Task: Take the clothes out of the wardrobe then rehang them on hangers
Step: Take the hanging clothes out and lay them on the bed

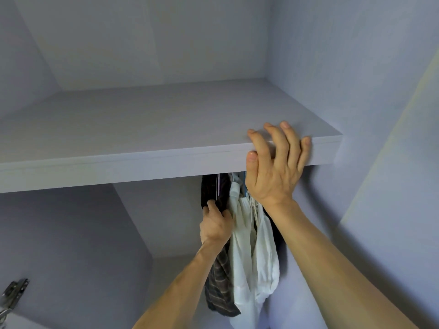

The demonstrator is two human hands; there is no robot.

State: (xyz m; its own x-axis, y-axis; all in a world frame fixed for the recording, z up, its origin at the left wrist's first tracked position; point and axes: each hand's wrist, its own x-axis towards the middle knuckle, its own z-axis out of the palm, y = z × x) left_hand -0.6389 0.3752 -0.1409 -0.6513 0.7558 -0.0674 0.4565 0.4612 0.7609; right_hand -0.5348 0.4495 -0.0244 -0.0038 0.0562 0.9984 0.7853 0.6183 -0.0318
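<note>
Pinched between the thumb and curled fingers of the left hand (215, 224) is a fold of the dark striped garment (219, 283). Its long axis runs straight down: most of the cloth hangs below the grip and a short length rises above it. Just right of the grip, touching the dark cloth, hangs the white garment (251, 245). Up and to the right, the right hand (273, 169) holds nothing, its spread fingers resting over the front edge of the shelf (142, 129). Whatever the clothes hang from lies above the grip, hidden behind that edge, so the left hand looks better placed to lift the garment free.
</note>
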